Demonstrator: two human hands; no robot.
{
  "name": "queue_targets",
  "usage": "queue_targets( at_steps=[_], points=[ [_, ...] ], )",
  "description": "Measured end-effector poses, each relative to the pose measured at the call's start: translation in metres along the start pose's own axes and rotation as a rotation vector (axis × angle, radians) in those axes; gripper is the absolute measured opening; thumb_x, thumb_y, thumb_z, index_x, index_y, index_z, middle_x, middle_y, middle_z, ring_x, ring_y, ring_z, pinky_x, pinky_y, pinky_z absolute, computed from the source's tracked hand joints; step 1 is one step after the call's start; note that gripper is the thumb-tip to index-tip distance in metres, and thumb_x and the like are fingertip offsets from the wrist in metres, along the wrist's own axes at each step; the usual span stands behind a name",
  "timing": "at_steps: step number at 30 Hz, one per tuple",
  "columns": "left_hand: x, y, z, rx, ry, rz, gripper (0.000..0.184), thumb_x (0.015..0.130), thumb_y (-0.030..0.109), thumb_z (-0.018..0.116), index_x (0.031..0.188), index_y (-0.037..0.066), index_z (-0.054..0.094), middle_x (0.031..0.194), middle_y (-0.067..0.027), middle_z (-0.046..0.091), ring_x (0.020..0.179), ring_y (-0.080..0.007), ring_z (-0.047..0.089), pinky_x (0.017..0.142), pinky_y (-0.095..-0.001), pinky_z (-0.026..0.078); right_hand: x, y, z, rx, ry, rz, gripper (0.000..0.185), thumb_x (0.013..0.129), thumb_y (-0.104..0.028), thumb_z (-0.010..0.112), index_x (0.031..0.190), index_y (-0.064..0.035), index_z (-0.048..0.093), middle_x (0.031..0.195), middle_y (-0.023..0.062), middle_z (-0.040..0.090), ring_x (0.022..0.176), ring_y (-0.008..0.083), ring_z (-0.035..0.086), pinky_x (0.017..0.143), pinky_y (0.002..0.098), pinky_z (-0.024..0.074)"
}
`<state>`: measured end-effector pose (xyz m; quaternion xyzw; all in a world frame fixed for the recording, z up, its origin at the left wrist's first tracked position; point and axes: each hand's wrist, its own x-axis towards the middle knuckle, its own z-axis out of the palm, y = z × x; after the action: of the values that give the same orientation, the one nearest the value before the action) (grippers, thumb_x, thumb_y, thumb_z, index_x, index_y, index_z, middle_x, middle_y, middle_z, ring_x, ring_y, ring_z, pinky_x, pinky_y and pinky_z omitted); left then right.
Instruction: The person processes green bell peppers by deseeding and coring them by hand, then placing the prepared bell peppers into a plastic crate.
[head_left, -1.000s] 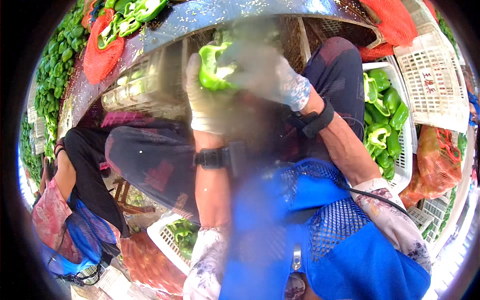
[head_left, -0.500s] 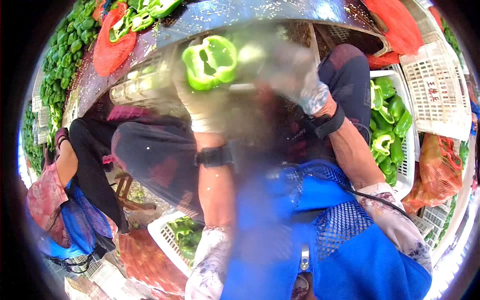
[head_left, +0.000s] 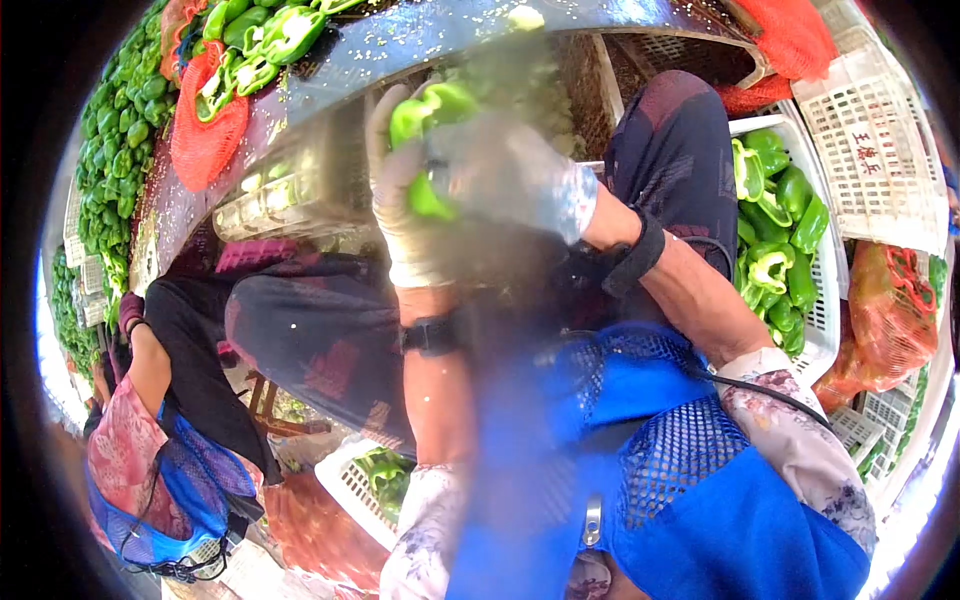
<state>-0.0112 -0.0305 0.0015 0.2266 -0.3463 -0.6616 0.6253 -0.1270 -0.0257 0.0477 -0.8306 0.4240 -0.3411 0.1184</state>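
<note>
My left hand (head_left: pixel 402 200), in a pale glove, is closed on a green bell pepper (head_left: pixel 447 100) that is cut open and hollow. My right hand (head_left: pixel 525 165), also gloved, is up against the pepper's right side and covers part of it. Motion smears its fingers, so what they hold, if anything, cannot be made out. Both hands are above my lap, just short of the dark tabletop (head_left: pixel 430 45). A pale whitish-green piece (head_left: pixel 525 17) is at the far side of that tabletop.
Green peppers, some cut, fill a white basket (head_left: pixel 825 325) to my right. A heap of peppers (head_left: pixel 125 130) and a red mesh bag (head_left: pixel 208 140) lie left. Cut peppers (head_left: pixel 290 35) are on the tabletop. Another person (head_left: pixel 160 450) sits at my left.
My right hand has swung left onto the pepper, which has turned and is now partly covered. A pale piece now shows at the top of the tabletop. The view has shifted slightly.
</note>
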Motion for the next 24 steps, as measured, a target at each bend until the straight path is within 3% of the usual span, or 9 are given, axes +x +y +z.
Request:
queue_targets(
  at_steps=[3, 5, 6, 8, 9, 12, 15, 21, 24],
  points=[
    [-0.002, 0.003, 0.003, -0.14, 0.118, -0.018, 0.059, 0.082, 0.034, 0.06, 0.132, 0.005, 0.046, 0.132, -0.0111, 0.05, 0.121, -0.028, 0.049, 0.105, -0.0489, 0.036, -0.014, 0.003, -0.009, 0.274, -0.161, 0.206, 0.034, 0.091, -0.032, 0.054, 0.103, -0.0019, 0.061, 0.095, 0.0159, 0.066, 0.071, 0.0239, 0.065, 0.067, 0.039, 0.0542],
    [-0.002, 0.007, -0.003, -0.349, 0.145, -0.032, 0.06, 0.081, 0.038, 0.061, 0.131, 0.007, 0.048, 0.132, -0.0099, 0.051, 0.123, -0.0282, 0.048, 0.105, -0.0539, 0.034, -0.037, 0.028, -0.016, 1.569, 0.354, 0.412, 0.042, 0.091, -0.032, 0.054, 0.109, 0.005, 0.059, 0.09, 0.0154, 0.064, 0.077, 0.0255, 0.065, 0.071, 0.0378, 0.0551],
    [0.002, 0.005, -0.013, -0.362, 0.123, -0.001, 0.061, 0.079, 0.041, 0.061, 0.128, 0.006, 0.051, 0.131, -0.0092, 0.052, 0.125, -0.0286, 0.045, 0.104, -0.0605, 0.03, -0.037, 0.043, -0.021, 1.165, 0.299, 0.357, 0.04, 0.09, -0.031, 0.057, 0.109, 0.004, 0.06, 0.091, 0.014, 0.064, 0.078, 0.0236, 0.065, 0.07, 0.0354, 0.0551],
    [0.0, 0.006, -0.009, -0.345, 0.075, 0.041, 0.061, 0.079, 0.041, 0.061, 0.128, 0.007, 0.052, 0.131, -0.0097, 0.052, 0.125, -0.0297, 0.044, 0.104, -0.062, 0.029, -0.036, 0.074, -0.032, 0.238, 0.263, 0.302, 0.037, 0.087, -0.029, 0.062, 0.108, 0.002, 0.06, 0.092, 0.0112, 0.065, 0.079, 0.0198, 0.065, 0.068, 0.0307, 0.0551],
    [0.004, 0.007, -0.006, -0.34, 0.041, 0.062, 0.061, 0.079, 0.041, 0.061, 0.128, 0.007, 0.052, 0.131, -0.0099, 0.052, 0.126, -0.0303, 0.044, 0.104, -0.0628, 0.028, -0.029, 0.068, -0.03, 0.191, 0.302, 0.33, 0.036, 0.087, -0.028, 0.063, 0.109, 0.0005, 0.06, 0.093, 0.0113, 0.066, 0.08, 0.0189, 0.065, 0.069, 0.0282, 0.0548],
    [0.009, 0.002, 0.003, -0.07, 0.113, 0.225, 0.062, 0.078, 0.039, 0.061, 0.129, 0.005, 0.051, 0.132, -0.0124, 0.052, 0.125, -0.0316, 0.044, 0.107, -0.0607, 0.026, -0.025, 0.032, -0.017, 0.311, 0.194, 0.194, 0.037, 0.089, -0.027, 0.061, 0.114, -0.0009, 0.057, 0.101, 0.0104, 0.063, 0.089, 0.0182, 0.062, 0.076, 0.0286, 0.0526],
    [0.001, 0.012, 0.024, -0.163, 0.173, 0.14, 0.064, 0.081, 0.04, 0.056, 0.131, 0.001, 0.048, 0.132, -0.0164, 0.051, 0.124, -0.0318, 0.046, 0.109, -0.0507, 0.029, -0.029, 0.008, 0.001, 0.564, 0.123, 0.167, 0.038, 0.091, -0.025, 0.058, 0.12, -0.0022, 0.053, 0.109, 0.0096, 0.06, 0.097, 0.0174, 0.06, 0.083, 0.0289, 0.0503],
    [0.007, 0.015, 0.013, 0.382, -0.093, 0.29, 0.058, 0.086, 0.03, 0.047, 0.135, -0.002, 0.043, 0.14, -0.0173, 0.043, 0.129, -0.028, 0.04, 0.109, -0.0399, 0.03, -0.036, 0.008, 0.01, 1.056, 0.293, 0.111, 0.041, 0.095, -0.023, 0.054, 0.131, -0.0048, 0.046, 0.126, 0.0079, 0.055, 0.114, 0.0159, 0.054, 0.098, 0.0297, 0.0458],
    [0.0, 0.027, 0.029, 0.712, -0.049, 0.229, 0.057, 0.084, 0.023, 0.046, 0.135, -0.003, 0.044, 0.139, -0.0172, 0.043, 0.128, -0.0267, 0.041, 0.109, -0.0382, 0.03, -0.039, 0.013, 0.012, 1.169, 0.425, 0.05, 0.045, 0.093, -0.027, 0.056, 0.131, -0.0052, 0.046, 0.123, 0.0066, 0.057, 0.11, 0.0166, 0.057, 0.095, 0.0305, 0.0473]
  ],
)
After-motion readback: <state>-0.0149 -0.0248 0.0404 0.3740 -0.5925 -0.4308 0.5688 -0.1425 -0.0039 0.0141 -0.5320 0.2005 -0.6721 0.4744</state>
